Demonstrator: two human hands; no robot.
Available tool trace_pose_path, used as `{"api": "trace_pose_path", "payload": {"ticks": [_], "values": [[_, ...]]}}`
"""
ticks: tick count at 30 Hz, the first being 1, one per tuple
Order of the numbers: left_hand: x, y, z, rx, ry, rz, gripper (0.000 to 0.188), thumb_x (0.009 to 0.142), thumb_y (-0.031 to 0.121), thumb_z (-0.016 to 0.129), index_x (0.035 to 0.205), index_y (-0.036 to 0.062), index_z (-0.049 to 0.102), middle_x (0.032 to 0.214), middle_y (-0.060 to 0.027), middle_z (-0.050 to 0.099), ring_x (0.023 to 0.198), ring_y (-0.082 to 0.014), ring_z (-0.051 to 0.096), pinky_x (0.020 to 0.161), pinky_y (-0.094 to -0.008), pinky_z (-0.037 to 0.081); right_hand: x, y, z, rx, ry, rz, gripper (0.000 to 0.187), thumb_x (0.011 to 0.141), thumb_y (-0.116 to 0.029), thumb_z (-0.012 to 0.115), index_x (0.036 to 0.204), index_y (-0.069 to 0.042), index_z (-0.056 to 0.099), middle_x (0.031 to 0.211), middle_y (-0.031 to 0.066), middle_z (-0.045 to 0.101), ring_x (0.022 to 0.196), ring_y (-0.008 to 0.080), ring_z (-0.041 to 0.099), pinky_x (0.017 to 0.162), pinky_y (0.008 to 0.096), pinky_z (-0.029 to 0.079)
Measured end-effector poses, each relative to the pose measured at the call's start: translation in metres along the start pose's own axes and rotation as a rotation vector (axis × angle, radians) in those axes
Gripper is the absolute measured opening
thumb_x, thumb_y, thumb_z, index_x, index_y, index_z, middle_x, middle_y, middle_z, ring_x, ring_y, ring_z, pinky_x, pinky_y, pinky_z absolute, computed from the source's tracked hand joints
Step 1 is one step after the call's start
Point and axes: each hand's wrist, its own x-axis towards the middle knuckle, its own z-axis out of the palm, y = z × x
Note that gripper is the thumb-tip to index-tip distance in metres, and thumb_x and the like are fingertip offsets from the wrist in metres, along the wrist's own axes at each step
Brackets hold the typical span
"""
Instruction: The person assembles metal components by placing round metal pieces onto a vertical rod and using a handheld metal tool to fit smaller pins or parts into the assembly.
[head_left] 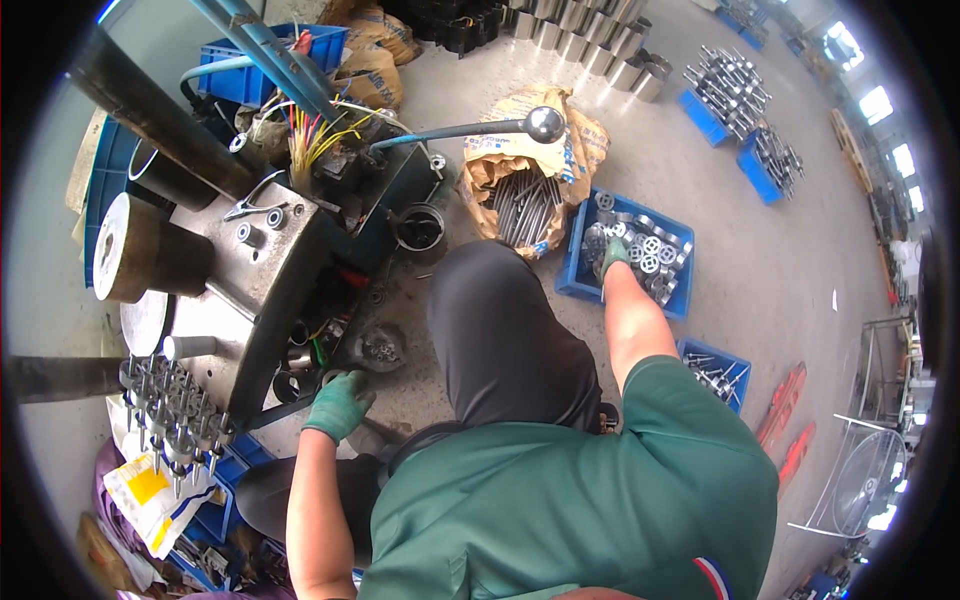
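Green gloves cover both hands of the person, who sits beside a machine with a worn steel table [222, 278]. The right hand [613, 256] reaches with its arm outstretched into a blue crate [576, 278], its fingers down among round, spoked metal pieces [655, 250]; whether they are clamped on one, I cannot tell. These pieces lie heaped inside the crate, on the floor to the right of a torn paper sack [583, 135] full of metal rods [525, 208]. Low by the machine's near side, the left hand [340, 405] has its fingers bent, well apart from the right one; it is unclear whether it grips anything. Two small bearings [247, 234] rest on the steel table, near a thick metal cylinder [160, 250], and a cluster of shafted parts [172, 415] stands at its near end. Above the sack extends a lever with a shiny ball knob [545, 124]. A smaller blue crate [716, 350] holding shafts sits beside the person's right arm.
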Motion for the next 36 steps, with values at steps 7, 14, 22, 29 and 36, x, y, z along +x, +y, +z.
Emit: {"api": "trace_pose_path", "payload": {"ticks": [7, 14, 22, 29, 36], "values": [[-0.015, 0.004, -0.005, -0.015, -0.004, -0.053, 0.033, 0.094, 0.027, 0.071, 0.122, 0.0084, 0.07, 0.121, -0.0214, 0.066, 0.115, -0.0425, 0.064, 0.098, -0.049, 0.054, -0.053, 0.03, -0.036, -0.141, -0.084, -0.211, 0.041, 0.091, -0.053, 0.071, 0.089, -0.013, 0.064, 0.061, 0.0044, 0.052, 0.044, 0.0208, 0.049, 0.042, 0.0374, 0.037], [-0.012, 0.009, -0.007, -0.018, -0.033, -0.054, 0.039, 0.092, 0.029, 0.074, 0.124, 0.0068, 0.07, 0.124, -0.0221, 0.068, 0.117, -0.0425, 0.063, 0.102, -0.0493, 0.052, -0.093, -0.021, -0.081, -1.173, -0.205, -1.163, 0.062, 0.087, -0.047, 0.071, 0.13, -0.002, 0.07, 0.109, 0.0259, 0.076, 0.094, 0.039, 0.075, 0.082, 0.0465, 0.059], [-0.01, 0.01, -0.004, -0.002, 0.065, 0.024, 0.026, 0.094, 0.022, 0.072, 0.115, 0.0071, 0.073, 0.115, -0.02, 0.069, 0.111, -0.0418, 0.066, 0.097, -0.049, 0.054, -0.176, -0.035, -0.036, -1.968, -0.431, -1.478, 0.035, 0.084, -0.035, 0.067, 0.109, -0.011, 0.07, 0.096, 0.015, 0.077, 0.088, 0.0351, 0.076, 0.08, 0.0468, 0.059], [-0.014, 0.025, -0.014, -0.027, 0.036, 0.046, 0.025, 0.094, 0.021, 0.071, 0.115, 0.0081, 0.073, 0.114, -0.0195, 0.07, 0.108, -0.0419, 0.067, 0.095, -0.0489, 0.054, -0.092, -0.007, -0.022, -1.65, -0.379, -1.306, 0.045, 0.084, -0.04, 0.068, 0.111, -0.005, 0.071, 0.111, 0.0263, 0.074, 0.106, 0.0403, 0.073, 0.092, 0.0495, 0.056], [-0.023, 0.012, -0.011, -0.007, 0.069, 0.02, 0.029, 0.094, 0.022, 0.071, 0.12, 0.0084, 0.071, 0.116, -0.0196, 0.068, 0.108, -0.0424, 0.066, 0.094, -0.0491, 0.054, -0.125, 0.008, -0.104, -0.716, -0.4, -0.87, 0.036, 0.094, -0.031, 0.071, 0.116, -0.002, 0.07, 0.1, 0.0076, 0.073, 0.087, 0.0155, 0.067, 0.074, 0.0306, 0.053]]}}
